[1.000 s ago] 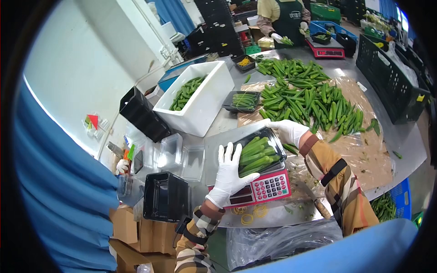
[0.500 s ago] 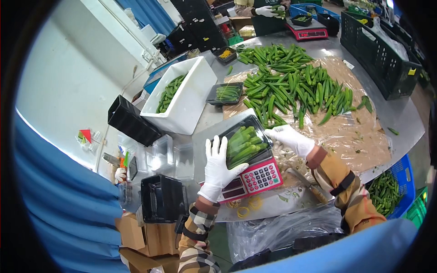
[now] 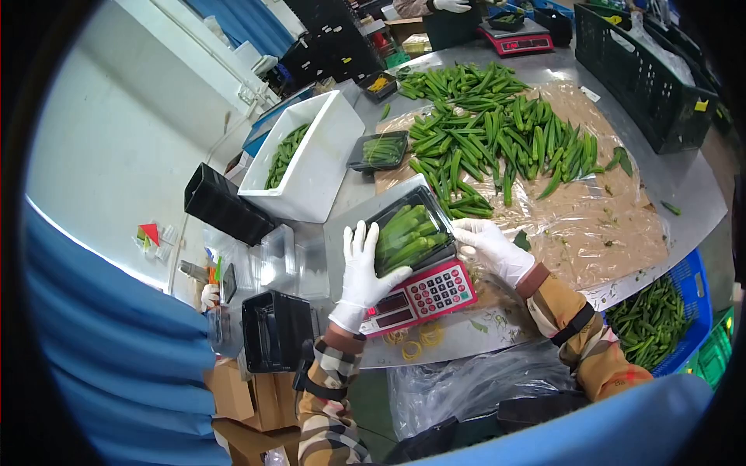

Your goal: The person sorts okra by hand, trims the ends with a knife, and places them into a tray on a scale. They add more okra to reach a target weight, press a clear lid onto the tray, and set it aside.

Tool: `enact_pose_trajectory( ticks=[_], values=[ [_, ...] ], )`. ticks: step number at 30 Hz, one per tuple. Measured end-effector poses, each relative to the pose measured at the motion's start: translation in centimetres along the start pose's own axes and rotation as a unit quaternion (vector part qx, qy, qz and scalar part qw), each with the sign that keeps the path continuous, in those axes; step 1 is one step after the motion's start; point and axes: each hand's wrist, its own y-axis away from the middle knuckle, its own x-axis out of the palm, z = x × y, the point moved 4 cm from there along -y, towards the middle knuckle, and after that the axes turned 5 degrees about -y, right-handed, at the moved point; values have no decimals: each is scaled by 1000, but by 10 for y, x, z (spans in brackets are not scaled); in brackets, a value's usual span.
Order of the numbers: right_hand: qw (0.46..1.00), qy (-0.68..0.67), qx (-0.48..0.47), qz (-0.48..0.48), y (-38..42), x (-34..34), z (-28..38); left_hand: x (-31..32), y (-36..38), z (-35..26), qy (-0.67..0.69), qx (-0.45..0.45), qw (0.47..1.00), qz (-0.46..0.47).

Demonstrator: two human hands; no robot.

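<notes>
A black plastic tray of green okra (image 3: 407, 237) with a clear cover sits tilted on the pink and silver weighing scale (image 3: 440, 297). My left hand (image 3: 362, 273), in a white glove, grips its left side, the fingers along the edge and the thumb at the front corner. My right hand (image 3: 491, 247), also gloved, has its fingers closed at the tray's right edge. Part of the scale's platform is hidden under the tray. A second covered okra tray (image 3: 378, 151) lies behind the scale.
Loose okra (image 3: 497, 140) is heaped on plastic-covered cardboard (image 3: 614, 241). A white foam box (image 3: 330, 167) and stacked black trays (image 3: 276, 330) stand left. A blue crate (image 3: 703, 291) of okra is right. Rubber bands (image 3: 430, 335) lie in front. A co-worker's gloved hand (image 3: 452, 5) shows far back.
The camera view has shifted slightly. My right hand has closed in on the tray's right edge, and my left hand keeps its hold. The knife beside the scale has gone out of sight.
</notes>
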Motion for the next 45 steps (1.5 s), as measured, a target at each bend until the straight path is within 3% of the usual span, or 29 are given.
enact_pose_trajectory(
  ticks=[1,3,5,7,9,11,14,17,21,24,25,27,29,30,31,33,36,40,45],
  values=[
    [999,36,-6,-23,-1,-3,0,1,0,12,70,5,997,-12],
    [992,110,-21,-62,-8,-10,1,6,-3,41,264,-70,952,-138],
    [990,124,-17,-71,-3,-10,0,24,2,71,233,-223,932,-164],
    [984,144,-16,-107,7,1,3,40,7,69,516,-230,823,-51],
    [973,207,-53,-89,11,-2,-2,41,17,59,621,-212,750,-86],
    [950,268,-133,-90,27,8,3,24,31,36,695,-173,687,-122],
    [975,195,-78,-72,47,24,13,7,64,9,676,-197,693,-152],
    [987,152,-30,-52,60,23,14,-9,98,-19,705,-181,676,-110],
    [978,207,9,16,74,44,14,-21,152,-36,801,-247,543,52],
    [965,246,61,65,86,83,-6,5,191,-36,695,-305,635,143],
    [981,160,89,58,90,93,-21,10,202,-36,651,-324,662,180],
    [981,177,59,48,89,90,-41,17,218,-43,710,-345,610,73],
    [954,299,30,16,89,68,-73,10,234,-39,742,-369,559,-3],
    [934,357,12,3,92,59,-85,4,237,-41,755,-374,530,-94],
    [852,518,-60,43,99,60,-90,2,240,-39,749,-374,526,-150],
    [727,662,-122,134,108,58,-114,-2,250,-34,729,-370,512,-264],
    [623,752,-192,100,109,62,-130,-4,258,-25,721,-366,480,-340],
    [598,767,-206,108,102,44,-142,-10,260,-25,729,-344,452,-381],
    [616,747,-231,94,103,45,-126,-5,259,-24,740,-341,446,-371]
  ],
)
